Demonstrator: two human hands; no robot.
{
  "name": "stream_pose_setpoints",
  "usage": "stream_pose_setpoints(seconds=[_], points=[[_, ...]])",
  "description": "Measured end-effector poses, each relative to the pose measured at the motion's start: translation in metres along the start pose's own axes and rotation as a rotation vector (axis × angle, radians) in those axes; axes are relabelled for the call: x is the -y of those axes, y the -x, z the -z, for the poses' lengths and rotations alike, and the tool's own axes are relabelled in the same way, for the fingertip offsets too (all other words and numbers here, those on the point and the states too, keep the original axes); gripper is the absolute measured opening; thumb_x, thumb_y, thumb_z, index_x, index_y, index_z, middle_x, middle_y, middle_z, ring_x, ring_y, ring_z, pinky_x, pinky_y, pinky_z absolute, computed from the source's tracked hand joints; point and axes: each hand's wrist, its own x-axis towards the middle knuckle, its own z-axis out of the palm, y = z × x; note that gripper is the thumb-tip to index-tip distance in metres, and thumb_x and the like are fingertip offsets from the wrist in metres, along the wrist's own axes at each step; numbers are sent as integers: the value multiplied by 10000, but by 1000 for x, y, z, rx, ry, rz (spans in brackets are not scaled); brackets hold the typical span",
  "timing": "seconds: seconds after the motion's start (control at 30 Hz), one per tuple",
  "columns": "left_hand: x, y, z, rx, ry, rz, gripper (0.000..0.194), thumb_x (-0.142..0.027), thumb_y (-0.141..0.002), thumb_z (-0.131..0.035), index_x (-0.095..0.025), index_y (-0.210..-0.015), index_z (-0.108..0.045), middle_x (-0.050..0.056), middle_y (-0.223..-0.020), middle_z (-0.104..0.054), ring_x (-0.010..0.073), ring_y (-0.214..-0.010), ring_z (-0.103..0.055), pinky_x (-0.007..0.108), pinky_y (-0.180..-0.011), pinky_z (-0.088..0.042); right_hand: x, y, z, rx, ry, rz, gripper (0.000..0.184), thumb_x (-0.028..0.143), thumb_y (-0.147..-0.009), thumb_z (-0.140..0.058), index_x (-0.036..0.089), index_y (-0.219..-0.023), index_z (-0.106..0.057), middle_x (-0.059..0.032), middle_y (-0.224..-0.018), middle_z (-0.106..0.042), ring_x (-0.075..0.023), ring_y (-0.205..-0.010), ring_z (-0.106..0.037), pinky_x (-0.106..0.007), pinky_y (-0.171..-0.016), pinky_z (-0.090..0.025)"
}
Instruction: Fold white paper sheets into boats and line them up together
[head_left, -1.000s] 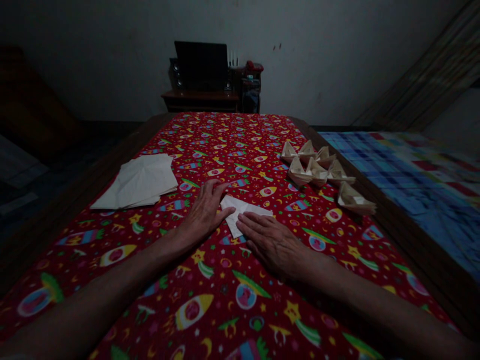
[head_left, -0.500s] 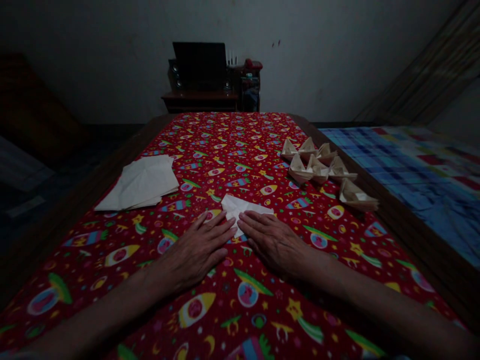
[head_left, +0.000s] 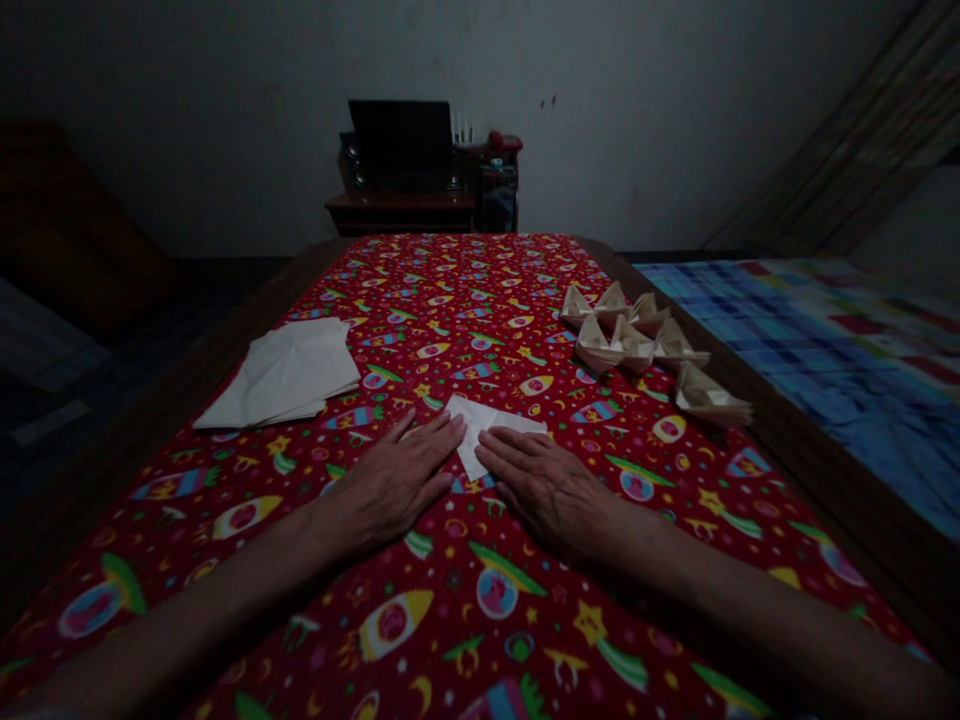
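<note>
"How's the grip?"

"Loose and flat; both hands lie palm down with fingers straight, pinching nothing; the right hand (head_left: 555, 485), at the paper's four o'clock, rests its fingers over part of the folded white paper (head_left: 476, 420); the left hand (head_left: 390, 480), at eight, has its fingertips at the left edge."

"Where's that paper, then?"

"On the red rocket-print tablecloth (head_left: 465, 540), between the two hands."

"And around it?"

"A stack of pale paper sheets (head_left: 281, 375) towards ten o'clock; seven boat-shaped paper foldings (head_left: 634, 340) at two; a dark monitor (head_left: 401, 140) farther off, at eleven."
</note>
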Motion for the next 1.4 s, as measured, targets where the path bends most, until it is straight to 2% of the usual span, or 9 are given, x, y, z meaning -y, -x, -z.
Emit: stream_pose_setpoints(seconds=[0.17,0.37,0.53,0.63,0.73,0.8,0.97,1.23,1.4], points=[[12,-14,5,-8,-110,24,442,-344,-968,-282,-209,-1380,-362,86,-1465,-330,219,-1359,-284,498,-1105,-197,4,1,4,-16,6,-13,426,233,-951,-324,132,-1354,-418,-121,-1389,-440,-187,-1302,-376,-390,-1073,-331],[-2,-13,4,-34,-105,1,453,-355,-961,-307,-185,-1375,-372,105,-1467,-325,233,-1365,-268,489,-1110,-189,4,1,4,-17,3,-5,431,242,-952,-327,133,-1362,-406,-128,-1385,-442,-190,-1302,-378,-393,-1069,-339],[-4,-16,6,-61,-44,-18,383,-324,-958,-334,-203,-1289,-484,94,-1382,-466,230,-1282,-414,481,-1080,-248,5,0,15,14,-85,-3,436,325,-960,-349,136,-1347,-414,-120,-1379,-452,-196,-1299,-379,-393,-1083,-320],[6,-31,12,-126,40,-26,294,-303,-942,-388,-204,-1071,-633,64,-1159,-647,209,-1086,-572,412,-984,-369,-1,-2,16,-64,-196,3,301,257,-964,-342,165,-1138,-568,-75,-1181,-605,-160,-1150,-509,-329,-1015,-392],[15,-51,12,-157,139,-21,211,-322,-891,-500,-182,-882,-657,55,-967,-671,197,-929,-593,349,-870,-436,-12,-3,9,-220,-190,-117,235,245,-941,-398,171,-889,-615,-66,-949,-643,-164,-933,-570,-310,-849,-474],[20,-61,9,-171,193,-25,187,-338,-853,-561,-178,-924,-626,63,-996,-629,210,-961,-558,347,-864,-441,-19,-2,6,-311,-68,-232,174,302,-889,-507,165,-908,-613,-92,-935,-619,-216,-933,-542,-359,-800,-475],[36,-70,-2,-161,288,-59,392,-341,-805,-626,-202,-1160,-531,86,-1180,-520,226,-1125,-468,364,-965,-394,-21,2,12,-293,64,-383,504,401,-818,-599,159,-1242,-474,-145,-1068,-521,-268,-987,-465,-413,-794,-450],[36,-78,10,-56,299,-2,281,-298,-738,-688,-169,-976,-613,51,-986,-578,200,-957,-533,298,-815,-440,-17,1,21,-210,-39,-396,218,382,-846,-566,178,-918,-544,-88,-953,-483,-209,-877,-450,-329,-730,-423],[25,-78,19,-42,341,126,419,-228,-706,-677,-179,-1112,-585,52,-1062,-616,207,-960,-564,296,-807,-435,-18,0,16,-250,-60,-360,160,338,-851,-564,191,-914,-550,-79,-935,-491,-204,-858,-448,-333,-727,-416]])
